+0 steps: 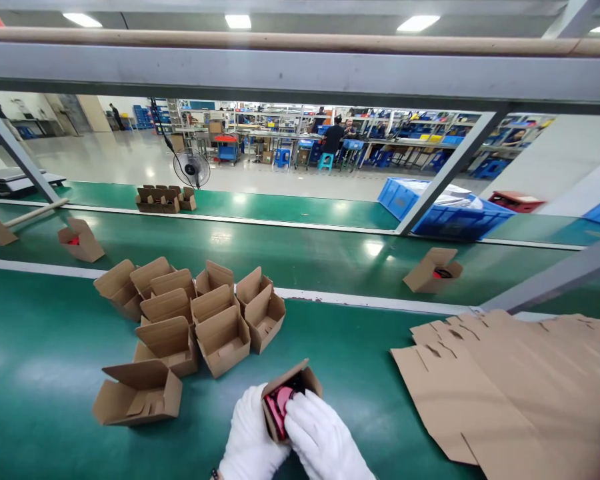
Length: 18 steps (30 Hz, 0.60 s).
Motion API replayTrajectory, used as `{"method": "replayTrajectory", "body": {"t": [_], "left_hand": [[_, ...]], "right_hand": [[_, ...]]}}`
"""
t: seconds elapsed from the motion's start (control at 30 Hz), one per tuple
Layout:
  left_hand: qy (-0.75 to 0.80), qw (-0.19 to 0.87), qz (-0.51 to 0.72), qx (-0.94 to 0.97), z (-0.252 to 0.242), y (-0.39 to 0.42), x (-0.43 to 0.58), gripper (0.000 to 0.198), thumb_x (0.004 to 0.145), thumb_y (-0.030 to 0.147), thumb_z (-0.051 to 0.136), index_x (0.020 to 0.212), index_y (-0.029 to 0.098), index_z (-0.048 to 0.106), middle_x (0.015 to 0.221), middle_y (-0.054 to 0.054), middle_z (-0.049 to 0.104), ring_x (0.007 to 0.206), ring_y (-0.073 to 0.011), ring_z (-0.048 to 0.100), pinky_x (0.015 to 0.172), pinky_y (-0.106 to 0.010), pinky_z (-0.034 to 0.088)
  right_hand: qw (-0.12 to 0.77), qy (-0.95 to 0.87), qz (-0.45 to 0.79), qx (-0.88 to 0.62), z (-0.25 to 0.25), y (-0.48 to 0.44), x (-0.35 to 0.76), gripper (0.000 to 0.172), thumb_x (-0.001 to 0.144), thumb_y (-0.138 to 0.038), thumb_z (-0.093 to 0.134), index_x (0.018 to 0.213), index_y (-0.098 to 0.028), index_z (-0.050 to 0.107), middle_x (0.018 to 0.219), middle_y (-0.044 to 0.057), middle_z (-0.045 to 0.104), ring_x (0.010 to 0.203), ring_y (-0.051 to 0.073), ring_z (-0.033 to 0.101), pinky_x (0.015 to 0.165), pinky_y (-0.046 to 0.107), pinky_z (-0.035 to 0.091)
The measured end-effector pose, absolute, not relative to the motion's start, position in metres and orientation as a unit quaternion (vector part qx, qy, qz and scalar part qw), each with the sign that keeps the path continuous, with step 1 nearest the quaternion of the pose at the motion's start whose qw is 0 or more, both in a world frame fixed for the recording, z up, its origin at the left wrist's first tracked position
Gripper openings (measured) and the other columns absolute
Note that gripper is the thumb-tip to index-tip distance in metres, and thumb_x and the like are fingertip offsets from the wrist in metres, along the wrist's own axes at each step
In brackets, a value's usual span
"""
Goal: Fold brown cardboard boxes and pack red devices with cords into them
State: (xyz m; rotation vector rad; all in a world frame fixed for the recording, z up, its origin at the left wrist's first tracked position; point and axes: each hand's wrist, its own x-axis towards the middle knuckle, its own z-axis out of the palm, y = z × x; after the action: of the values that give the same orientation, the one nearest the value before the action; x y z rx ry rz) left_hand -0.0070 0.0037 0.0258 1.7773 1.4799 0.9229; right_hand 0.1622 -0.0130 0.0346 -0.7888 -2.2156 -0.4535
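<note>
A small open cardboard box (pixel 311 381) is tilted between my two white-gloved hands, near the front of the green bench. Wrapped around its left side, my left hand (pixel 255 427) is closed on the box. A shiny red and black item (pixel 280 404) lies inside, its exact kind unclear. My right hand (pixel 320 427) reaches into the opening with its fingers together and bent against the red item, the fingertips partly hidden. To the left of my hands stands an open cardboard box (pixel 137 397), its lid raised, with several more open boxes (pixel 225 340) clustered behind it.
Flat cardboard blanks (pixel 480 400) are piled at the right. On the green conveyor (pixel 300 257) beyond the bench, an open box (pixel 433 270) and another box (pixel 80 240) hold red items. A slanted metal post (pixel 555 280) and blue crates (pixel 450 213) stand at the right.
</note>
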Motion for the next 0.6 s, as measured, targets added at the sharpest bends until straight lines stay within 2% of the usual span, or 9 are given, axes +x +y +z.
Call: {"method": "replayTrajectory", "body": {"t": [0.13, 0.23, 0.37, 0.47, 0.53, 0.6], "left_hand": [[0.563, 0.311, 0.344, 0.684, 0.020, 0.003, -0.006, 0.025, 0.069, 0.033, 0.071, 0.093, 0.024, 0.070, 0.085, -0.005, 0.073, 0.078, -0.0235, 0.070, 0.077, -0.034, 0.059], [0.570, 0.301, 0.339, 0.685, 0.019, 0.003, -0.005, 0.022, 0.070, 0.032, 0.070, 0.089, 0.024, 0.070, 0.083, -0.005, 0.073, 0.076, -0.0231, 0.070, 0.074, -0.033, 0.059], [0.572, 0.289, 0.329, 0.694, 0.021, 0.003, -0.005, 0.023, 0.073, 0.032, 0.068, 0.094, 0.023, 0.069, 0.086, -0.007, 0.073, 0.080, -0.0238, 0.071, 0.076, -0.033, 0.059], [0.572, 0.280, 0.324, 0.699, 0.013, 0.001, -0.007, 0.023, 0.074, 0.033, 0.067, 0.094, 0.022, 0.069, 0.087, -0.008, 0.074, 0.080, -0.0243, 0.072, 0.077, -0.034, 0.060], [0.574, 0.253, 0.324, 0.708, 0.000, -0.003, -0.009, 0.029, 0.072, 0.032, 0.068, 0.099, 0.022, 0.070, 0.093, -0.010, 0.076, 0.086, -0.0269, 0.073, 0.081, -0.037, 0.061], [0.583, 0.216, 0.318, 0.715, -0.015, -0.008, -0.010, 0.046, 0.068, 0.030, 0.070, 0.113, 0.020, 0.068, 0.109, -0.013, 0.076, 0.099, -0.0320, 0.073, 0.089, -0.043, 0.061]], "right_hand": [[0.380, -0.845, -0.161, -0.340, 0.036, -0.018, 0.158, 0.025, 0.097, -0.005, 0.046, 0.104, -0.013, 0.068, 0.094, 0.011, 0.076, 0.093, 0.020, 0.071, 0.084, 0.032, 0.060], [0.379, -0.845, -0.158, -0.342, 0.039, -0.018, 0.156, 0.026, 0.099, -0.007, 0.043, 0.102, -0.015, 0.068, 0.089, 0.008, 0.075, 0.089, 0.020, 0.070, 0.083, 0.032, 0.059], [0.343, -0.848, -0.157, -0.373, 0.047, -0.015, 0.152, 0.038, 0.104, -0.013, 0.030, 0.104, -0.011, 0.067, 0.093, 0.012, 0.074, 0.088, 0.023, 0.068, 0.080, 0.034, 0.058], [0.331, -0.849, -0.157, -0.381, 0.049, -0.017, 0.149, 0.037, 0.103, -0.013, 0.030, 0.104, -0.011, 0.067, 0.091, 0.012, 0.072, 0.086, 0.023, 0.067, 0.080, 0.035, 0.057], [0.335, -0.856, -0.156, -0.363, 0.047, -0.020, 0.148, 0.035, 0.103, -0.011, 0.032, 0.101, -0.014, 0.067, 0.087, 0.009, 0.071, 0.083, 0.021, 0.066, 0.081, 0.032, 0.056], [0.338, -0.863, -0.148, -0.345, 0.042, -0.019, 0.150, 0.035, 0.104, -0.012, 0.033, 0.097, -0.016, 0.066, 0.083, 0.007, 0.069, 0.080, 0.019, 0.065, 0.081, 0.030, 0.055]]}}
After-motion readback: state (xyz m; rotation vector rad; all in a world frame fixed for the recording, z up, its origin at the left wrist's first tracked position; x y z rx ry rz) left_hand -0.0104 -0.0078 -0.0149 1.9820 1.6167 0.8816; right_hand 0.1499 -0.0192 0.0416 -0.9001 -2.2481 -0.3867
